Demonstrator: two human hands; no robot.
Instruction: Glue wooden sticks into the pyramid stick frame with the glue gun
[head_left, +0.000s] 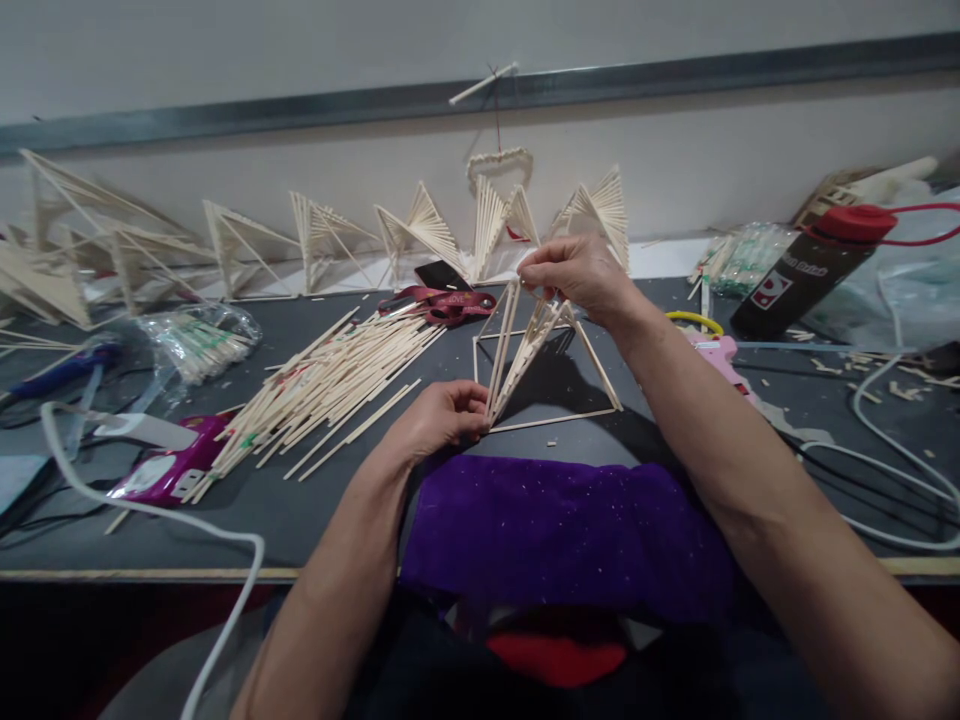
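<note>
A frame of thin wooden sticks (551,421) stands on the dark table, its sticks fanning up from the lower left corner toward the top. My left hand (448,412) has its fingers closed around that lower left corner. At the upper end of the frame, my right hand (574,272) pinches the sticks between thumb and fingers. A purple cloth (562,530) lies just in front of the frame. To the left is a pile of loose sticks (337,385), with red-handled scissors (457,305) at its far end.
Several finished-looking stick structures (326,235) line the wall. A magenta glue gun (176,460) and white cable (240,537) lie at left. On the right are a pink glue gun (716,355), a dark bottle (795,275) and plastic bags (862,300).
</note>
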